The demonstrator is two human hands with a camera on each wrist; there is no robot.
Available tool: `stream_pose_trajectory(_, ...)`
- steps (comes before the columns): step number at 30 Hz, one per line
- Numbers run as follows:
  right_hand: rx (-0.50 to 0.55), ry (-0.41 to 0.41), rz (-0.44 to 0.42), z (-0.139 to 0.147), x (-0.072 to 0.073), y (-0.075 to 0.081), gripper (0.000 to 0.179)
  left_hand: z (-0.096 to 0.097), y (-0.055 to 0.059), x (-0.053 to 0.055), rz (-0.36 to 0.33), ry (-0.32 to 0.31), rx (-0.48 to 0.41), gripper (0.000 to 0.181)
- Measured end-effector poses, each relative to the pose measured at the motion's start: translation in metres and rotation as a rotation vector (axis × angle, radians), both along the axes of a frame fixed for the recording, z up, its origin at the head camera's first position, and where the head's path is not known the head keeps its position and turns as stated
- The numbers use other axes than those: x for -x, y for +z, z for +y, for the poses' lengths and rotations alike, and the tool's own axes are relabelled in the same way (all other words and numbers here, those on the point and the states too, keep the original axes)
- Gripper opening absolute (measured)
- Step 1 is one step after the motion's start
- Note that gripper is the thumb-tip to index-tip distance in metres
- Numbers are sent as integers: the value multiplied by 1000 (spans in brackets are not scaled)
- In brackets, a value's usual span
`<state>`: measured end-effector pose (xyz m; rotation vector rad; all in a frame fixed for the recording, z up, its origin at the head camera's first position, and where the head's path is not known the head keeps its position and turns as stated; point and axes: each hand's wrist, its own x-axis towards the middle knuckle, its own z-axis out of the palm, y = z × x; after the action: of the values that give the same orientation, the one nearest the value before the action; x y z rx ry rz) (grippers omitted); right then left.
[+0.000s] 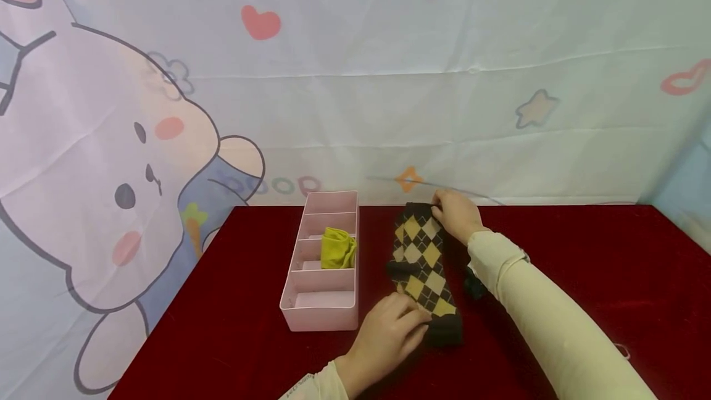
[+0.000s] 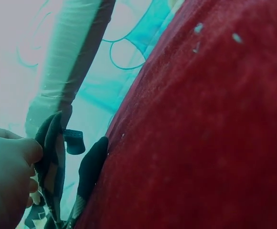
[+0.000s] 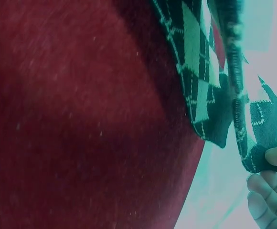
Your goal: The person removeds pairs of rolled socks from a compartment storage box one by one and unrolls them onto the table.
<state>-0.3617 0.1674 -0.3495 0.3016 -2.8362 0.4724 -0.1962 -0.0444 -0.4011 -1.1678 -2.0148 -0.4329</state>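
Note:
A dark argyle sock (image 1: 423, 252) with yellow and beige diamonds stretches lengthwise over the red cloth. My right hand (image 1: 457, 215) pinches its far dark end between thumb and fingers; the right wrist view shows that grip on the dark tip (image 3: 265, 160), with a second patterned layer (image 3: 200, 81) beside it. Nearer to me, my left hand (image 1: 386, 338) holds the sock's left edge just above the dark cuff (image 1: 445, 329). In the left wrist view, the left thumb (image 2: 31, 150) lies against the raised fabric (image 2: 51, 162).
Left of the sock stands a pink divided box (image 1: 324, 320), with a folded yellow-green cloth item (image 1: 337, 249) in one compartment. A dark bundle (image 1: 474, 284) lies partly hidden under the right forearm. A printed curtain (image 1: 472, 110) hangs behind the red-covered table (image 1: 222, 326).

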Motion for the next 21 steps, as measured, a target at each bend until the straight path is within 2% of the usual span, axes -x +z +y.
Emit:
stream_pose_trajectory(2, -5, -3, 0, 3, 0, 1, 20, 2, 1, 0, 10, -6, -3, 13)
stream_pose_trajectory(10, -29, -9, 2, 11, -3, 3, 21, 17, 7, -3, -23, 20, 25, 9)
stream_pose_trajectory(15, -40, -11, 4, 14, -3, 3, 21, 24, 9, -3, 33, 10, 25, 11)
stream_pose_trajectory(21, -26, -35, -12, 20, -4, 3, 21, 32, 11, -3, 58, -5, 18, 11)
